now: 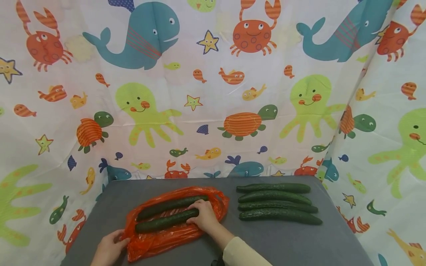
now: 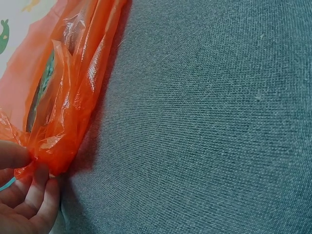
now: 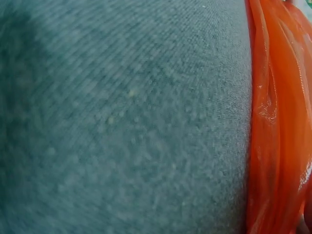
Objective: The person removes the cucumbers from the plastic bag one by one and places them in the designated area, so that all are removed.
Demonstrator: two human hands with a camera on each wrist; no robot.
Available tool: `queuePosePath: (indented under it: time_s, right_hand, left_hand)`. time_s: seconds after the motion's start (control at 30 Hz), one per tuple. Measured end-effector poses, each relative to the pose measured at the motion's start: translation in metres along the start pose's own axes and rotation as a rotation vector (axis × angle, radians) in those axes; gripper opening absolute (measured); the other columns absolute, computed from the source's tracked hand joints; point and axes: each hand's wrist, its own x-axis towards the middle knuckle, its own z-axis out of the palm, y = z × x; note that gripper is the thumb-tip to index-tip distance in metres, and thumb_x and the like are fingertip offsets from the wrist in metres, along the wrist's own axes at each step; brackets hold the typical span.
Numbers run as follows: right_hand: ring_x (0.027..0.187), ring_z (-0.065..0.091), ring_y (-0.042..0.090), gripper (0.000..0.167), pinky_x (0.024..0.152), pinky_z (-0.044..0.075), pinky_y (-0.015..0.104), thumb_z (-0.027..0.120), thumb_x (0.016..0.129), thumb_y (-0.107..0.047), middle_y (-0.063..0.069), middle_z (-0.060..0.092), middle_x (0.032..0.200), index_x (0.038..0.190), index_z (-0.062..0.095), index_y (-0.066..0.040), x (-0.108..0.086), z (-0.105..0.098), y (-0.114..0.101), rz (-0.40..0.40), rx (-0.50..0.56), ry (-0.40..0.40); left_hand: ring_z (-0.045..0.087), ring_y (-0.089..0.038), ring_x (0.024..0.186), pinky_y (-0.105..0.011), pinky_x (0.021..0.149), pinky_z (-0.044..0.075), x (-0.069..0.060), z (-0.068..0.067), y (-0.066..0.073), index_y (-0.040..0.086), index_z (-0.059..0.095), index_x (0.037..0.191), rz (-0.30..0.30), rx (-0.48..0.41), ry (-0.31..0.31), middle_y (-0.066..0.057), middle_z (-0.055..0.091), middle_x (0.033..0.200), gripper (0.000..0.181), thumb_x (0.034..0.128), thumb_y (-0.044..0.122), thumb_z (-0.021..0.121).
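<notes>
An orange plastic bag (image 1: 159,242) lies on the grey table, with two dark green cucumbers on it. The nearer cucumber (image 1: 166,221) has its right end gripped by my right hand (image 1: 204,216). Behind it, the farther cucumber (image 1: 169,207) lies roughly parallel, its right end close to my right fingers. My left hand (image 1: 111,247) pinches the bag's left edge; in the left wrist view, the left fingers (image 2: 36,195) and thumb hold the gathered orange plastic (image 2: 63,141). The right wrist view shows mostly cloth and the bag's side (image 3: 278,122), with the right hand barely at the edge.
Several cucumbers (image 1: 277,201) lie side by side on the right of the grey cloth-covered table (image 1: 266,244). A white curtain (image 1: 213,125) printed with sea animals hangs behind the table and along both sides.
</notes>
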Motion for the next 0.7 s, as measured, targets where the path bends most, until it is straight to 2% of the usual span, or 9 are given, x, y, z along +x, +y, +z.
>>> queuePosePath:
  time_s: [0.13,0.43,0.7]
  right_hand:
    - [0.111,0.064,0.026,0.034,0.101,0.050,0.046,0.091,0.072,-0.024,-0.002,0.075,0.109,0.104,0.080,-0.018,0.002,-0.001,-0.002,0.013,0.028,0.014]
    - [0.109,0.068,0.023,0.032,0.097,0.054,0.045,0.088,0.077,-0.025,0.000,0.076,0.111,0.107,0.080,-0.017,0.002,-0.007,-0.002,0.039,0.099,0.004]
    - [0.116,0.066,0.027,0.034,0.093,0.056,0.045,0.085,0.080,-0.025,0.003,0.073,0.121,0.113,0.079,-0.018,-0.002,-0.027,-0.005,0.045,0.169,0.015]
  left_hand:
    - [0.060,-0.048,0.113,-0.050,0.080,0.056,0.001,0.000,0.001,-0.010,0.056,0.134,-0.001,-0.005,0.003,-0.035,0.059,0.130,0.066,0.0926,0.039,0.073]
    - [0.061,-0.047,0.110,-0.052,0.080,0.055,-0.001,-0.003,0.001,-0.011,0.055,0.133,-0.006,0.020,0.005,-0.033,0.062,0.125,0.066,0.0924,0.037,0.074]
    - [0.063,-0.045,0.109,-0.051,0.080,0.056,0.000,-0.003,0.001,-0.011,0.055,0.133,0.007,0.006,-0.001,-0.033,0.063,0.124,0.065,0.0926,0.036,0.073]
